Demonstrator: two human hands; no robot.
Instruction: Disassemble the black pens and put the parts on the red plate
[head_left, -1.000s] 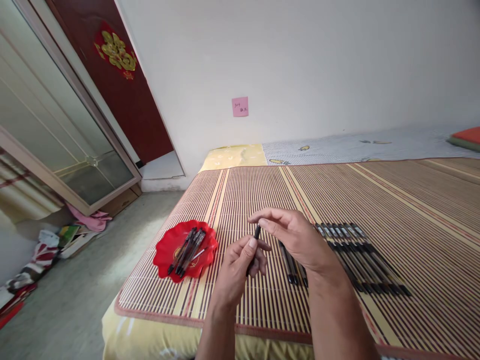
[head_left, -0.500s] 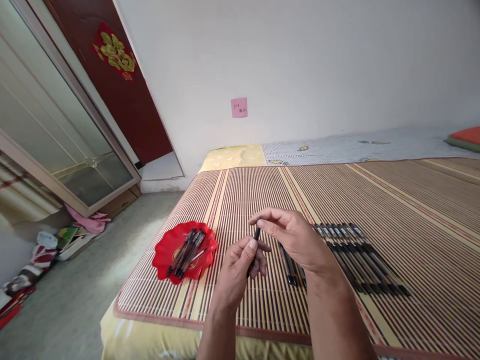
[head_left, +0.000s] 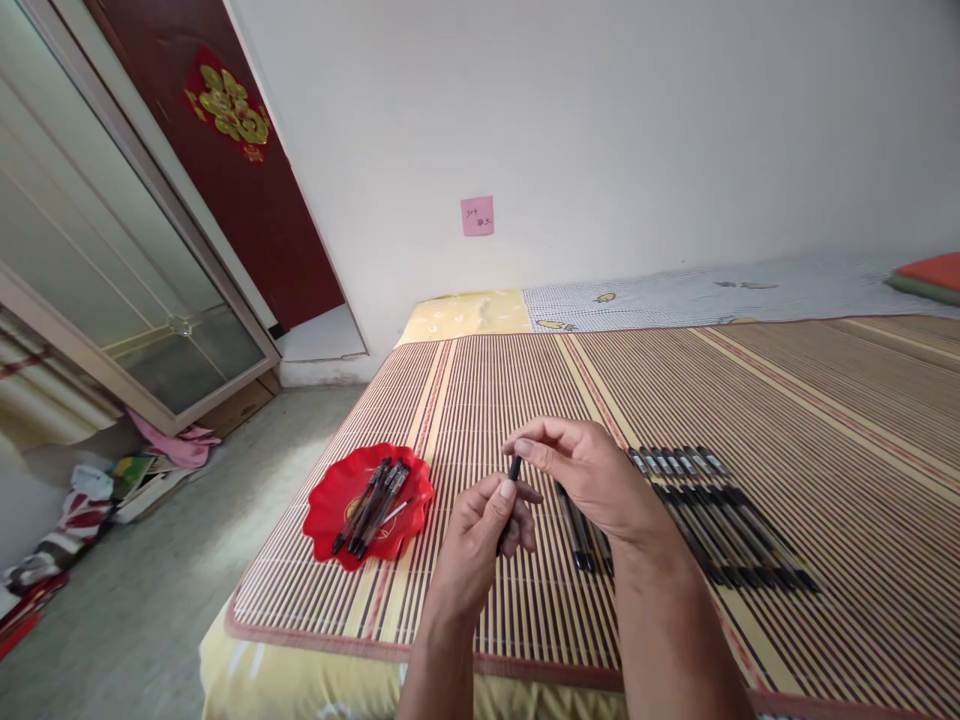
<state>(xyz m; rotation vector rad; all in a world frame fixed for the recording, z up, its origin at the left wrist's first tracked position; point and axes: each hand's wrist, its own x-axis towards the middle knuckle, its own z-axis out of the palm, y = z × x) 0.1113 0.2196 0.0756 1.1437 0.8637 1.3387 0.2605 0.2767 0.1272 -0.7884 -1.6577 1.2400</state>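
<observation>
A dark pen [head_left: 514, 468] stands tilted between my two hands, above the striped mat. My left hand [head_left: 484, 520] is closed around its lower part, thumb against the barrel. At its upper end, the thumb and fingers of my right hand [head_left: 589, 470] pinch the tip; what exactly they grip there is mostly hidden. Left of my hands, a red scalloped plate [head_left: 322, 505] bears several pens [head_left: 375, 505] and a thin white stick-like piece [head_left: 397, 510]. Beyond my right wrist lies a neat row of black pens [head_left: 720, 530]. More pens [head_left: 576, 530] lie partly under my right hand.
The bamboo mat [head_left: 495, 390] covers a bed with a yellow sheet [head_left: 300, 680]. A white wall with a pink note [head_left: 478, 215] rises behind it. A folded orange cloth [head_left: 934, 270] is at the far right. Floor and a glass-paned door [head_left: 150, 250] are on the left.
Almost nothing differs. Both hands keep their grip on the pen, with only a very slight shift in the fingers and the view.
</observation>
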